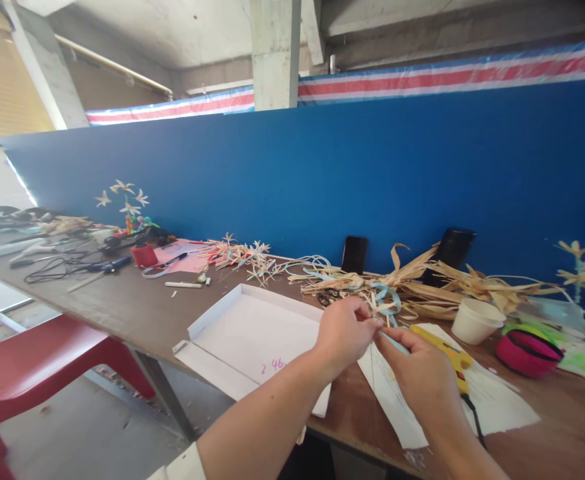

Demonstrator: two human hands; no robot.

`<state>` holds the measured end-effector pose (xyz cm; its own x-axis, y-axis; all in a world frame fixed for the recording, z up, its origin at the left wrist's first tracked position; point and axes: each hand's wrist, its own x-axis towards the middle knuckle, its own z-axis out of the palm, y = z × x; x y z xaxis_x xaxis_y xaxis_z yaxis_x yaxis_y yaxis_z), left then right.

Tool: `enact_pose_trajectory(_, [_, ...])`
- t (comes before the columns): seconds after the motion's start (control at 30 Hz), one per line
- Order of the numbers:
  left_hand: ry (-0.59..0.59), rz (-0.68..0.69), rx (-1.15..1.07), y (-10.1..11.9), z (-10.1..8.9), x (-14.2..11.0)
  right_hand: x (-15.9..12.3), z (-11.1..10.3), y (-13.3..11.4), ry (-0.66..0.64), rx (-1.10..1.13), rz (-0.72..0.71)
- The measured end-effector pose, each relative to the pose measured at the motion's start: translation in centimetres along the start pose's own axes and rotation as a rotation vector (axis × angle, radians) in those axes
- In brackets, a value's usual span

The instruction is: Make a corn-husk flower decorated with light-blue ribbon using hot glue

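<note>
My left hand point(347, 331) is closed in a pinch at the base of a pale straw-coloured flower point(383, 307) with thin pointed petals. Close beside it, my right hand point(419, 367) pinches a light blue strip point(395, 341) between thumb and fingers. More light blue strip point(392, 293) curls up behind the flower. The fingertips of both hands nearly meet, and the flower's stem is mostly hidden by them. A yellow glue gun point(442, 350) with a black cord lies just right of my right hand, on white paper point(502, 400).
An open white cardboard box point(267, 320) lies left of my hands. Dried husks point(417, 267), a phone point(355, 255) and a black object point(455, 248) line the blue partition point(272, 180). To the right are a white cup point(477, 320) and a pink pouch point(528, 353). A red chair point(62, 367) stands left.
</note>
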<state>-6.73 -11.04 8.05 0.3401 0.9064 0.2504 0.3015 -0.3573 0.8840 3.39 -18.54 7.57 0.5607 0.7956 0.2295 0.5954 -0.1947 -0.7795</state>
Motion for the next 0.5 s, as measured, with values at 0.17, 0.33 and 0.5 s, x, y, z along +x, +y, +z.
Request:
enact_pose_trajectory(0.17, [-0.114, -0.109, -0.327, -0.31, -0.38, 0.29, 0.49, 0.01, 0.48, -0.013, 0.135, 0.044])
enact_pose_trajectory(0.33, [-0.211, -0.207, -0.578, -0.87, -0.7, -0.14, 0.63, -0.17, 0.79, -0.103, 0.318, 0.155])
enact_pose_trajectory(0.5, [-0.255, -0.199, -0.593, -0.84, -0.36, -0.65, 0.57, -0.2, 0.43, -0.105, 0.255, 0.082])
